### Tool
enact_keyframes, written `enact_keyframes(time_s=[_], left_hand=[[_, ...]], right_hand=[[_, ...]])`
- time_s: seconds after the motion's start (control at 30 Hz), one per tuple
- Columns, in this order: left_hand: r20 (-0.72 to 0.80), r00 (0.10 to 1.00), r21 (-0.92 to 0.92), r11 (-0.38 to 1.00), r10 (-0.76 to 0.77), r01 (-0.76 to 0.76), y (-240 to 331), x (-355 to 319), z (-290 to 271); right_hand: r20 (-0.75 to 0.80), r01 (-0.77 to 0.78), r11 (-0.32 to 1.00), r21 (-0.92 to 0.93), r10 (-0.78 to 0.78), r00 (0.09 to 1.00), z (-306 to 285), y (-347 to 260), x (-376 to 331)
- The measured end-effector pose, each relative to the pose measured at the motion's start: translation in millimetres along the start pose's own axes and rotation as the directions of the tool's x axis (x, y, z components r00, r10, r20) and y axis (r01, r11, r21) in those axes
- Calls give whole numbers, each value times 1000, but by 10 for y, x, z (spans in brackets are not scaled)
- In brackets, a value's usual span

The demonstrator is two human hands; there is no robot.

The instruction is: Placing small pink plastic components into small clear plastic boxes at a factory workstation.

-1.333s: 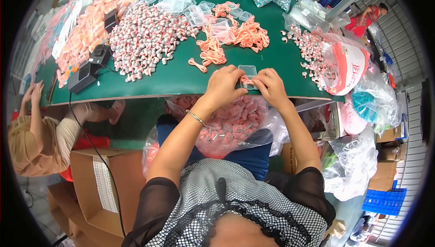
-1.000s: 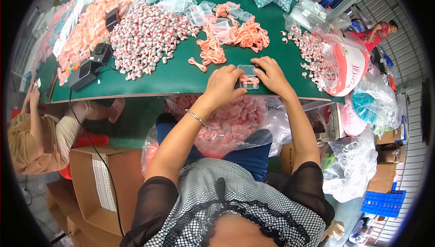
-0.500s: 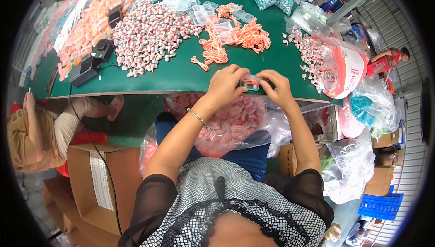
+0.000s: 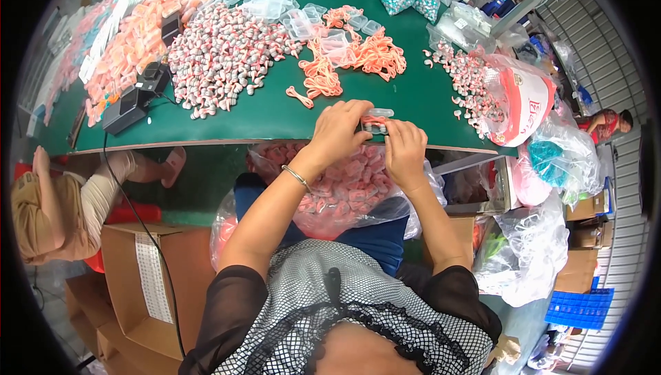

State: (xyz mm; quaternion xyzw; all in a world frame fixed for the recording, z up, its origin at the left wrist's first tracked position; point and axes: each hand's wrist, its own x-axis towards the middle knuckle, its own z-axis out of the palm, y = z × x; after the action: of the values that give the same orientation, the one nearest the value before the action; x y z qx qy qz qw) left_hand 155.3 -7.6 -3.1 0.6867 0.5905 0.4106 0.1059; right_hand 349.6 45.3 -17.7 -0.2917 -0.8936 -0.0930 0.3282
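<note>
At the table's near edge, a small clear plastic box point(image 4: 374, 128) with an orange cord and grey-and-pink pieces in it sits between my hands. Its clear lid point(image 4: 380, 112) stands raised on the far side. My left hand point(image 4: 339, 127) grips the box's left side, thumb near and fingers beyond it. On the other side, my right hand point(image 4: 405, 142) has its fingertips at the box's right end; whether they press on the contents is hard to see. Looped orange cords point(image 4: 322, 79) lie just beyond. A large heap of small grey-and-pink earbud-like pieces point(image 4: 220, 58) lies farther left.
More such pieces spill from a white-and-red bag point(image 4: 527, 100) on the right. Clear boxes point(image 4: 265, 7), orange cases point(image 4: 148, 20) and a black device point(image 4: 127, 110) with a cable fill the left. A plastic bag of pink packs point(image 4: 344, 186) rests below the edge. Another person point(image 4: 58, 217) sits at left.
My right hand has shifted left and its fingers have drawn together at the box's right end. The lid now shows more clearly on the far side. My left hand keeps its hold.
</note>
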Motion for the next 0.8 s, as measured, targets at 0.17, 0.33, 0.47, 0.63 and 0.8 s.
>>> enact_keyframes(time_s=[0.17,0.33,0.47,0.63,0.8], left_hand=[[-9,1000,-1,1000,2,-2,-2,-9,7],[-2,1000,1,1000,14,-14,-15,-7,6],[-27,999,7,999,39,-39,-24,-22,3],[-22,999,11,999,36,-35,-24,-21,-4],[-31,998,10,999,52,-51,-41,-25,11]], right_hand=[[25,23,995,-92,-21,999,2,-61,-15],[41,-36,998,-43,38,998,-73,-78,17],[60,-73,994,79,69,996,-58,-7,-5],[159,-131,977,166,105,982,-113,179,47],[67,-158,894,418,143,987,-193,159,290]])
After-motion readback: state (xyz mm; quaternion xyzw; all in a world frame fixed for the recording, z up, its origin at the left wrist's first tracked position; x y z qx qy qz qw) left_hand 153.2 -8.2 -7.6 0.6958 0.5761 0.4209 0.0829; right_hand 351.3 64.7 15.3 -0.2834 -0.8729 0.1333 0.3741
